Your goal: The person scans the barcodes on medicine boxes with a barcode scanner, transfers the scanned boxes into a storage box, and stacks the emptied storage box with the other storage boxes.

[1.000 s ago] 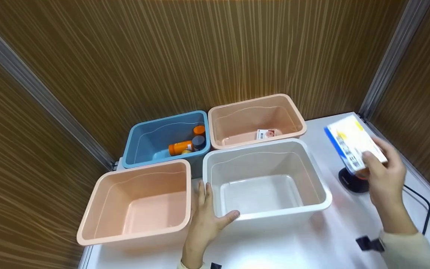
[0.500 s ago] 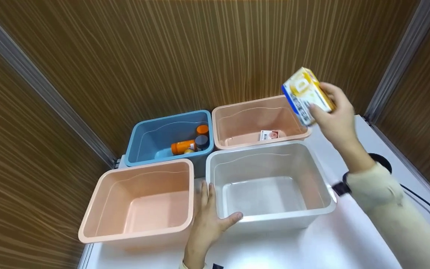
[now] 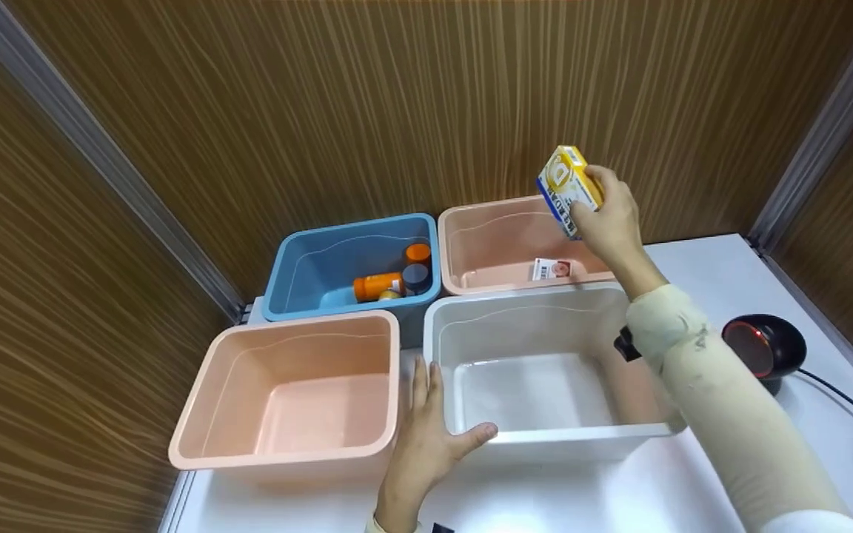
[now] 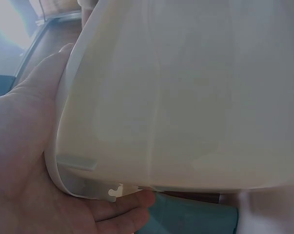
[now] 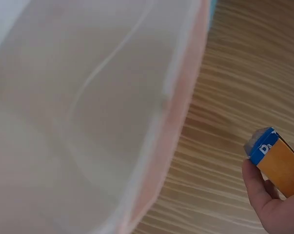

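Observation:
My right hand (image 3: 614,222) grips a small white, yellow and blue carton (image 3: 563,191) marked with a "D", held tilted over the back peach bin (image 3: 482,238). In the right wrist view, the carton's blue end reads "D3" beside an orange side (image 5: 283,170). A small white packet (image 3: 551,269) with a barcode and a reddish picture lies inside that bin. My left hand (image 3: 423,451) rests at the near left corner of the white bin (image 3: 574,434), fingers straight along its side and thumb at the front rim.
A blue bin (image 3: 297,277) at the back left holds orange pill bottles (image 3: 378,286) and a dark-capped one. At the front left stands another peach bin (image 3: 286,459). A black scanner-like device (image 3: 774,344) with a red light and cable sits at right. Wood-patterned walls enclose the table.
My right hand has carried the carton from above the black device, up and leftward, to over the back peach bin. The left hand stays at the white bin's corner.

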Motion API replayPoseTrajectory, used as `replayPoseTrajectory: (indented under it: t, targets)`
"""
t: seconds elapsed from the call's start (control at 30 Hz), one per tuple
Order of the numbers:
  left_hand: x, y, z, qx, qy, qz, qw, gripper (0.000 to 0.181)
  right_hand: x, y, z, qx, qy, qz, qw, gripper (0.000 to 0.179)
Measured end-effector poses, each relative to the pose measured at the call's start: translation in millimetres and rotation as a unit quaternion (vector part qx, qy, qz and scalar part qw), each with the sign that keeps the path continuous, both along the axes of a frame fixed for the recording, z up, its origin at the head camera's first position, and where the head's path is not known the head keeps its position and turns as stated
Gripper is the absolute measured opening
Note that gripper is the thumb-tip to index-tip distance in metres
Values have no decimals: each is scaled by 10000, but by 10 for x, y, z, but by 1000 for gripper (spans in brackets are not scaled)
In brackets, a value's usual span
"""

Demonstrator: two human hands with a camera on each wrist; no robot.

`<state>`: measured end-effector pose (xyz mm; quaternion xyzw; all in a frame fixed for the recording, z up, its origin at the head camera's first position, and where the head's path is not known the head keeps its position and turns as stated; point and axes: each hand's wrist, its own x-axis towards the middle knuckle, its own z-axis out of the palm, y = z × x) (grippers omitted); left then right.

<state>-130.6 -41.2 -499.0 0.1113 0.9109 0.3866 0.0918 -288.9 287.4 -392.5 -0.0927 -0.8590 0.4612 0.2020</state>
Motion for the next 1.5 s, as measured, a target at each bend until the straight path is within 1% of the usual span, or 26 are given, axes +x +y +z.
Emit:
replayPoseTrajectory:
  t: [0.17, 0.27, 0.4, 0.53, 0.67, 0.83, 1.0, 1.3, 1.5]
  targets:
    - [15, 33, 11, -20, -35, 20, 10000, 130, -132, 34, -191, 178, -516, 126, 9984, 60]
    - [24, 48, 14, -67, 6, 14, 10000, 130, -184, 61, -320, 345, -660, 181, 9971, 59]
    - [47, 77, 21, -69, 10, -16, 10000, 130, -220, 96, -465, 505, -829, 314, 9948, 59]
    - [73, 104, 25, -61, -22, -29, 10000, 130, -220, 119, -550, 431, -1038, 442, 9927, 62]
    - [75, 103, 27, -71, 3, -16, 10000, 130, -240, 119, -584, 345, -1125, 511, 9917, 63]
    - [73, 97, 28, -35, 92, -53, 9999, 129, -283, 107, -603, 392, -1183, 557, 9906, 64]
    - [75, 101, 26, -60, 109, -76, 9999, 129, -331, 115, -624, 614, -1103, 608, 9901, 63]
    - [64, 102, 26, -97, 117, -75, 9999, 129, -413, 162, -672, 579, -1068, 595, 9908, 64]
    - [65, 100, 23, -108, 99, -52, 9999, 129, -432, 131, -717, 473, -1262, 667, 9886, 64]
